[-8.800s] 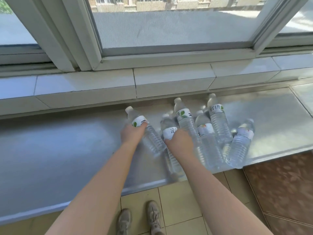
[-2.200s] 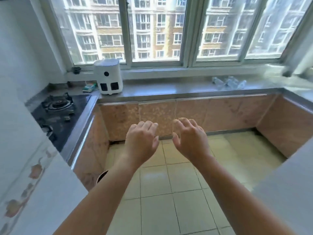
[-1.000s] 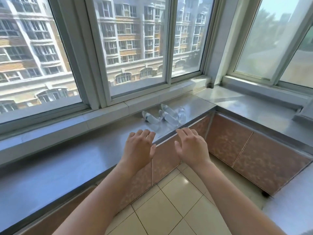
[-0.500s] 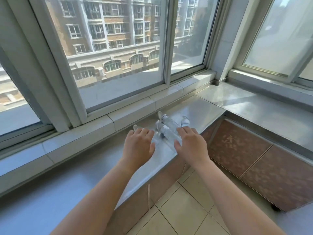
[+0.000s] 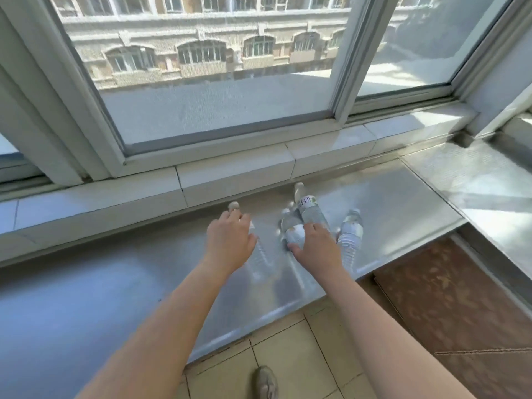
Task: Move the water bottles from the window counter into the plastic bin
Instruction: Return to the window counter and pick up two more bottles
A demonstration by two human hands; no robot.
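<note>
Since half a second back we've closed in: left hand [image 5: 230, 243] cups one lying bottle [image 5: 259, 254], right hand [image 5: 316, 249] half-curled over another bottle [image 5: 295, 234], neither clamped; we'd wrap each mid-body before lifting off the counter [image 5: 115, 283].

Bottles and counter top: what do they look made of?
Bottles: thin clear plastic, probably; see-through ribbed walls, white caps, paper-like labels. Counter top: brushed stainless steel by the look; grey, dull sheen, soft reflections. Both hands are over bottles.

Window frame [image 5: 230, 133], tiled sill [image 5: 236, 174], floor tiles [image 5: 302, 355], shoe [image 5: 264, 383].
</note>
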